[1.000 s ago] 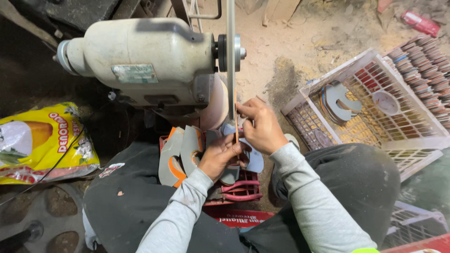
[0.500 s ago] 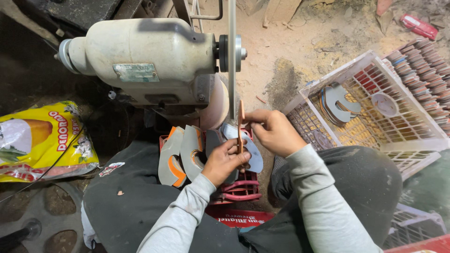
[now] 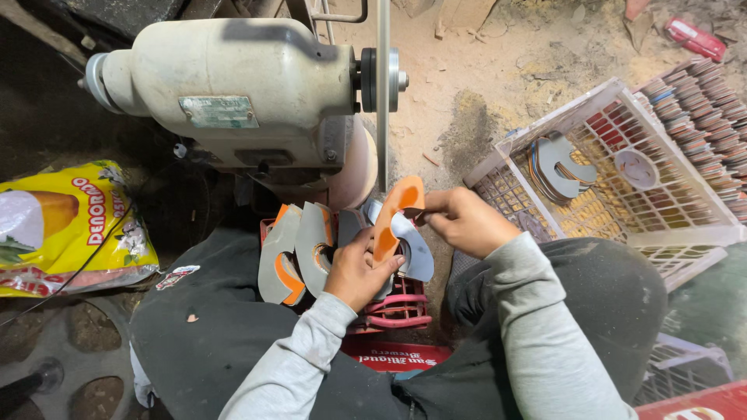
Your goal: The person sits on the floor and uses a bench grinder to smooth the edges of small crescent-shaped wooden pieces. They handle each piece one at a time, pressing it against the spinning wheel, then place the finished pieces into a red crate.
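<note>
My left hand point(image 3: 359, 268) and my right hand point(image 3: 463, 220) together hold a curved, horseshoe-shaped flat piece point(image 3: 394, 220), orange on one face and grey on the other. It sits just below the thin vertical blade or belt point(image 3: 383, 93) of a cream-coloured motor machine point(image 3: 233, 93). Under my left hand stands a row of several similar grey and orange cut pieces point(image 3: 299, 253), upright in a pink and red crate point(image 3: 393, 309) between my knees.
A white plastic basket point(image 3: 622, 202) on the right holds a few finished curved pieces point(image 3: 556, 163) and a round disc point(image 3: 636, 167). Stacked discs point(image 3: 712, 101) lie beyond it. A yellow printed bag point(image 3: 66, 229) lies at left. Sawdust covers the floor.
The piece has come off the blade and turned, so its orange face now shows. Both hands have dropped slightly toward the crate.
</note>
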